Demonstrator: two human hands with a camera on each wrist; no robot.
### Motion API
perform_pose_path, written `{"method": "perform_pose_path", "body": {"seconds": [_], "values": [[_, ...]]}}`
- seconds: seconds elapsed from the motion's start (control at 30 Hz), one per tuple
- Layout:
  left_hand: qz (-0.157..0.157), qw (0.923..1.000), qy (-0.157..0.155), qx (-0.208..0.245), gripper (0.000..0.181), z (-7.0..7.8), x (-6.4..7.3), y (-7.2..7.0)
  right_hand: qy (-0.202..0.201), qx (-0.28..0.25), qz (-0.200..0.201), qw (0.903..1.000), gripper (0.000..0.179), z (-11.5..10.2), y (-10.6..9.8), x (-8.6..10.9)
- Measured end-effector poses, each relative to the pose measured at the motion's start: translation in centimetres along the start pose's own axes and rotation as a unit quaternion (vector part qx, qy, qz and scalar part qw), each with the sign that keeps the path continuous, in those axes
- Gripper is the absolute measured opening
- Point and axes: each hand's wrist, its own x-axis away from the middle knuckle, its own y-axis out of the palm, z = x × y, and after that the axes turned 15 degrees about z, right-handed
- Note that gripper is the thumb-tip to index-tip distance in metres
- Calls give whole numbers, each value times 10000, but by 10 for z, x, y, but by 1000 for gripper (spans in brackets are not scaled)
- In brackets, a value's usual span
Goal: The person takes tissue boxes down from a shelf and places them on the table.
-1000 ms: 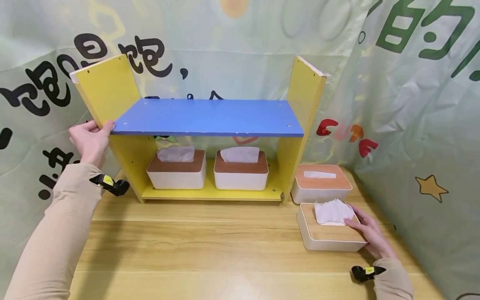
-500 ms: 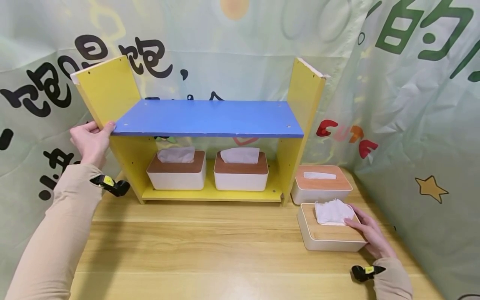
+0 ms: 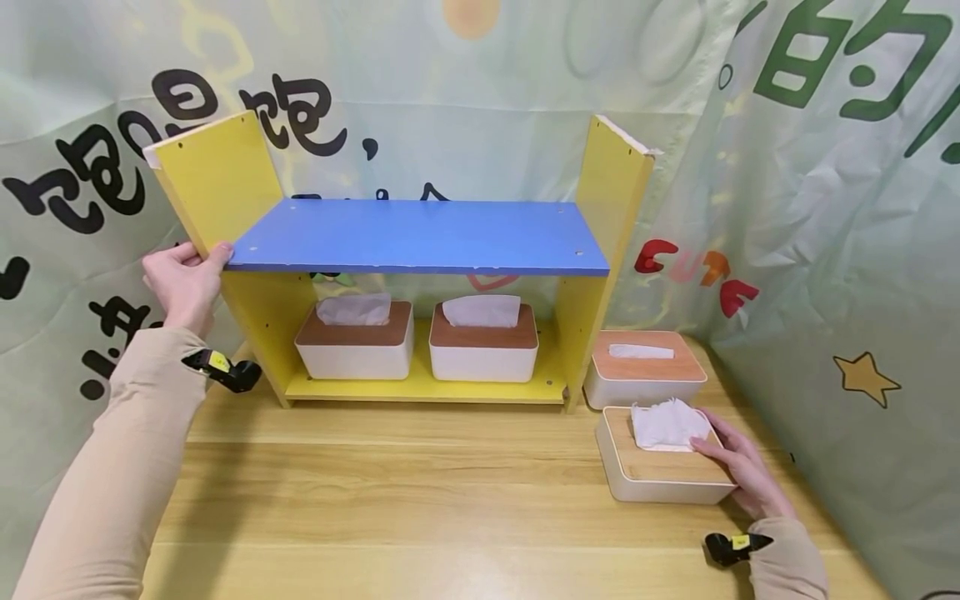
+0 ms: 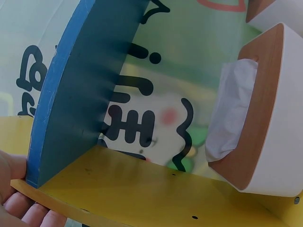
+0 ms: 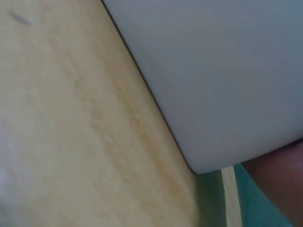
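My left hand [image 3: 182, 279] grips the left side panel of a yellow shelf unit [image 3: 258, 333], its thumb at the corner of the blue shelf board [image 3: 420, 236]. In the left wrist view, fingers [image 4: 35, 215] wrap behind the yellow panel's edge. At the right, my right hand [image 3: 750, 475] holds a white tissue box [image 3: 660, 492] with a light wooden lid, thumb on the lid near the protruding tissue. The right wrist view shows that box's pale side [image 5: 222, 85] close against the tabletop. Its far fingers are mostly hidden behind the box.
Two tissue boxes with brown lids, a left one [image 3: 356, 354] and a right one [image 3: 483, 357], stand on the unit's lower shelf. Another tissue box [image 3: 645, 367] sits on the wooden table [image 3: 420, 500] right of the unit, behind the held one. Printed cloth [image 3: 825, 275] encloses the back and sides.
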Motion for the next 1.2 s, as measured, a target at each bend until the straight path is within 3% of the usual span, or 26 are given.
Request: {"method": "perform_pose_path", "body": {"seconds": [0.33, 0.83, 1.2], "values": [[-25, 9998, -74, 186, 54, -2, 1, 0, 27, 61, 15, 10000, 67, -1, -1, 3], [32, 9999, 73, -83, 54, 0, 0, 0, -170, -543, 59, 9984, 57, -2, 1, 2], [23, 9994, 189, -274, 55, -1, -2, 0, -433, -657, 139, 9968, 53, -2, 3, 3]]}}
